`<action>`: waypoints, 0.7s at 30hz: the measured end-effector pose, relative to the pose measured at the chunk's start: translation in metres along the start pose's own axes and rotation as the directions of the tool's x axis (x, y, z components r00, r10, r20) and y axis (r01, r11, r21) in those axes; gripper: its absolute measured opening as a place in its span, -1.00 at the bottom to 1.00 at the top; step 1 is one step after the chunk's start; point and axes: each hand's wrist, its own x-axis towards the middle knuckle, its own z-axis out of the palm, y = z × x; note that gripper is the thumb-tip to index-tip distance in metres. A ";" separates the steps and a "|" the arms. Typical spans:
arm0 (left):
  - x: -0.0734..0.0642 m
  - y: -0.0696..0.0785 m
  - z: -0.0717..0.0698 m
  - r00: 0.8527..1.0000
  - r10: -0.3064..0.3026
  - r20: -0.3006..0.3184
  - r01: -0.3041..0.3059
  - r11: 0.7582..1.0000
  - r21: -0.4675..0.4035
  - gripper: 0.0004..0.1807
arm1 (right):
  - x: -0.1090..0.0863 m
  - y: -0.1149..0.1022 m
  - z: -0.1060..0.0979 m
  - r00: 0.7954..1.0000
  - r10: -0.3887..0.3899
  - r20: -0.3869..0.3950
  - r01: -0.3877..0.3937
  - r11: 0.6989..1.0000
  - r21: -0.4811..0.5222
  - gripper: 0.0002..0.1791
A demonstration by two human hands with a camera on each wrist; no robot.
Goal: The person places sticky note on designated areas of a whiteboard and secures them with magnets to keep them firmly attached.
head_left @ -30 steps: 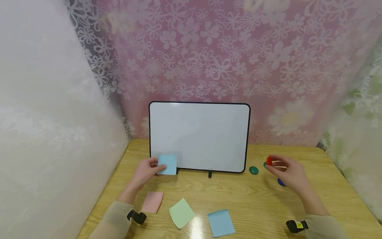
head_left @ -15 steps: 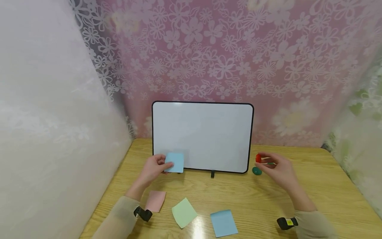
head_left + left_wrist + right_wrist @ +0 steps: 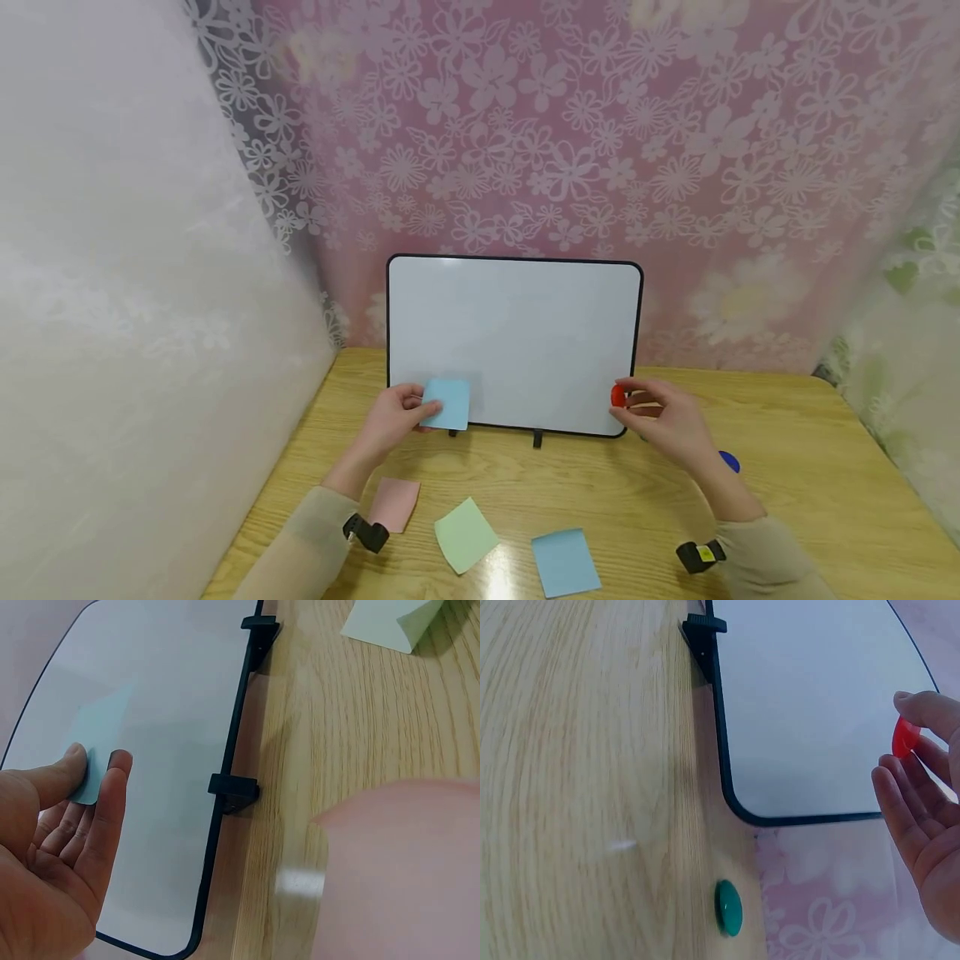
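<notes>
My left hand [image 3: 396, 417] pinches a light blue sticky note [image 3: 448, 398] between thumb and fingers, in front of the lower left part of a black-framed whiteboard [image 3: 517, 333]. The left wrist view shows the note [image 3: 105, 727] edge-on; whether it touches the board I cannot tell. A round red magnet [image 3: 617, 396] is held by the fingertips of my right hand [image 3: 667, 421] near the board's lower right corner. In the right wrist view the red magnet [image 3: 905, 738] sits between thumb and fingers, and a green magnet [image 3: 729, 907] lies on the table.
Pink [image 3: 394, 504], green [image 3: 466, 536] and blue [image 3: 566, 563] sticky notes lie on the wooden table [image 3: 630, 533] in front. A dark blue magnet [image 3: 729, 461] lies behind my right forearm. Small black feet [image 3: 537, 439] support the upright board. A flowered curtain [image 3: 525, 125] hangs behind.
My right hand has carried the red magnet left, from beyond the board to its lower right corner. My left hand has shifted slightly right and up with the blue sticky note.
</notes>
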 end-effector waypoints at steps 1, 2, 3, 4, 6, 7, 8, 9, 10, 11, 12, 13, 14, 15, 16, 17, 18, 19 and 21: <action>0.000 0.000 0.000 1.000 0.001 0.000 -0.001 1.000 0.001 -0.78 | 0.001 -0.002 0.002 1.000 -0.010 0.002 0.010 1.000 0.000 -0.51; 0.000 0.001 0.000 1.000 0.002 -0.002 -0.002 1.000 -0.001 -0.78 | 0.003 -0.004 0.003 1.000 -0.019 0.005 0.019 1.000 0.001 -0.51; 0.000 0.001 0.000 1.000 0.004 -0.002 -0.004 1.000 -0.004 -0.78 | 0.004 -0.006 0.005 1.000 -0.029 0.006 0.029 1.000 0.001 -0.51; 0.000 0.001 0.000 1.000 0.006 -0.002 -0.006 1.000 -0.007 -0.78 | 0.005 -0.008 0.006 0.999 -0.039 0.006 0.039 0.999 0.007 -0.51; 0.000 0.001 0.000 1.000 0.008 -0.002 -0.008 1.000 -0.013 -0.77 | 0.007 -0.010 0.011 0.998 -0.059 0.009 0.059 0.998 0.014 -0.51; 0.000 0.001 0.000 1.000 0.004 -0.003 -0.004 1.000 -0.018 -0.77 | 0.007 -0.010 0.013 0.998 -0.069 0.012 0.068 0.998 0.017 -0.51; 0.000 0.001 0.000 1.000 0.002 -0.003 -0.002 1.000 -0.023 -0.77 | 0.008 -0.010 0.016 0.997 -0.079 0.018 0.079 0.997 0.022 -0.51; 0.000 0.001 0.000 1.000 0.001 -0.003 -0.001 1.000 -0.024 -0.77 | 0.008 -0.010 0.019 0.996 -0.090 0.024 0.090 0.996 0.024 -0.51; -0.001 0.001 0.000 1.000 -0.001 -0.004 0.001 1.000 -0.028 -0.77 | 0.008 -0.010 0.023 0.994 -0.100 0.033 0.100 0.995 0.025 -0.51; -0.001 0.001 0.000 1.000 -0.002 -0.004 0.002 0.999 -0.036 -0.78 | 0.008 -0.010 0.026 0.993 -0.111 0.042 0.110 0.994 0.023 -0.51; -0.001 0.001 0.000 1.000 -0.003 -0.006 0.003 0.999 -0.041 -0.78 | 0.008 -0.010 0.028 0.992 -0.115 0.053 0.114 0.993 0.022 -0.51; -0.002 0.001 -0.001 1.000 -0.003 -0.007 0.003 0.999 -0.046 -0.79 | 0.008 -0.011 0.031 0.991 -0.120 0.061 0.119 0.993 0.024 -0.52; -0.002 0.001 -0.001 1.000 -0.004 -0.007 0.003 0.999 -0.051 -0.79 | 0.008 -0.012 0.033 0.990 -0.124 0.069 0.123 0.992 0.025 -0.52; -0.002 0.001 -0.001 1.000 -0.004 -0.010 0.004 0.999 -0.054 -0.79 | 0.009 -0.014 0.035 0.989 -0.128 0.075 0.127 0.992 0.018 -0.52; -0.002 0.001 -0.001 1.000 -0.006 -0.014 0.005 0.998 -0.061 -0.79 | 0.010 -0.016 0.037 0.988 -0.131 0.081 0.130 0.991 0.016 -0.52; -0.002 0.001 -0.001 1.000 -0.006 -0.018 0.005 0.998 -0.063 -0.79 | 0.011 -0.018 0.039 0.987 -0.136 0.085 0.136 0.991 0.011 -0.52; -0.001 0.001 -0.001 1.000 -0.010 -0.022 0.008 0.998 -0.069 -0.79 | 0.013 -0.021 0.041 0.986 -0.141 0.088 0.141 0.990 0.003 -0.51; 0.000 0.001 -0.001 1.000 -0.013 -0.025 0.011 0.997 -0.076 -0.79 | 0.015 -0.024 0.043 0.984 -0.151 0.091 0.151 0.988 -0.002 -0.51; 0.002 0.001 -0.001 0.999 -0.023 -0.036 0.020 0.995 -0.093 -0.77 | 0.020 -0.030 0.047 0.979 -0.177 0.096 0.180 0.984 -0.019 -0.51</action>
